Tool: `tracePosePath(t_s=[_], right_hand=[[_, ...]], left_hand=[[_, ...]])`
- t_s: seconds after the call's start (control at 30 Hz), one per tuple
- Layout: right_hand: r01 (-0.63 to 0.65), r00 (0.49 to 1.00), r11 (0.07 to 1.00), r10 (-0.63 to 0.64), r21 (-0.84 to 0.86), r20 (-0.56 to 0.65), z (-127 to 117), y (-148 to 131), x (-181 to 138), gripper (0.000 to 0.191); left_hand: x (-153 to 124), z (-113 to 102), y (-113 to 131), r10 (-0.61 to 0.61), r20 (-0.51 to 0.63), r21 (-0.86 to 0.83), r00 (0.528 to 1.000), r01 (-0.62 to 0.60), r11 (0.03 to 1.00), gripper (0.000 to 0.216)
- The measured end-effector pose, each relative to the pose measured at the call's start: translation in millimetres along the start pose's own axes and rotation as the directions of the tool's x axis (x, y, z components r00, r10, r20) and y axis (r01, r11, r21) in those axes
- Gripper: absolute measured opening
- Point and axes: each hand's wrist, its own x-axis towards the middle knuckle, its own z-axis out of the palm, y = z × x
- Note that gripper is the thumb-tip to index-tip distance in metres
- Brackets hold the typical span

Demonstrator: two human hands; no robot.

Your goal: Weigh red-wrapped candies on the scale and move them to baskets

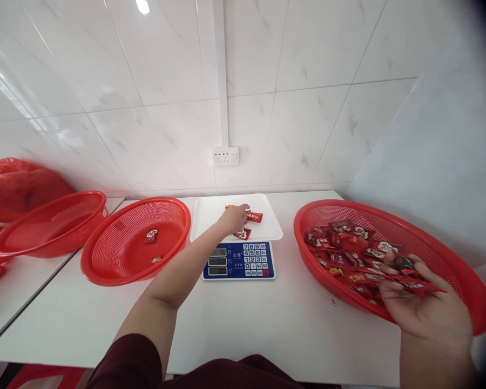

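My right grip (426, 307) holds glossy, crinkled sweets (413, 283) over the oval plastic basket (323, 274) near the bench (328, 346)'s right edge. My left grip (234, 219) is among shiny packets (256, 217) on the smooth tray (206, 213) by the back edge; whether it pinches any, I cannot tell.

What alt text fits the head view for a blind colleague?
A person's left hand is at red packets on the white tray of a digital scale. The right hand holds more packets over a red basket of similar ones; a second red basket, left of the scale, shows two packets.
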Motion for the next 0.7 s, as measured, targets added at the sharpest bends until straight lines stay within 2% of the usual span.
tracePosePath(t_s=[0.07, 0.2, 0.3, 0.4, 0.47, 0.6, 0.67, 0.7], right_hand=[[0.004, 1.000, 1.000, -0.004, -0.002, -0.008, -1, 1, 0, 0.029], [0.008, 1.000, 1.000, -0.008, 0.012, -0.019, -5, 1, 3, 0.031], [0.012, 1.000, 1.000, -0.012, 0.011, -0.023, -10, 1, 7, 0.030], [0.014, 1.000, 1.000, -0.014, -0.009, -0.010, -13, 2, 11, 0.028], [0.015, 1.000, 1.000, -0.015, -0.013, 0.000, -13, 3, 12, 0.028], [0.004, 1.000, 1.000, -0.004, -0.013, -0.012, -9, 2, 9, 0.028], [-0.005, 1.000, 1.000, 0.005, -0.018, -0.025, -6, 2, 6, 0.030], [-0.006, 0.999, 1.000, 0.006, -0.018, -0.032, -5, 2, 4, 0.030]], left_hand=[[-3, -7, -7, -0.019, -0.070, -0.064, 0.997, 0.014, 0.998, 0.043], [-13, -18, -22, -0.074, -0.268, -0.415, 0.961, -0.045, 0.909, 0.037], [-25, -21, -27, -0.128, -0.258, -0.539, 0.958, -0.032, 0.842, 0.035], [-43, -22, -29, -0.186, -0.231, -0.702, 0.955, -0.032, 0.711, 0.027], [-57, -23, -30, -0.224, -0.258, -0.749, 0.940, -0.047, 0.661, 0.023], [-93, -38, -39, -0.306, -0.383, -0.701, 0.872, -0.058, 0.711, 0.017], [-113, -51, -49, -0.366, -0.462, -0.625, 0.808, -0.004, 0.780, 0.019], [-122, -59, -55, -0.394, -0.515, -0.529, 0.762, 0.079, 0.845, 0.023]])
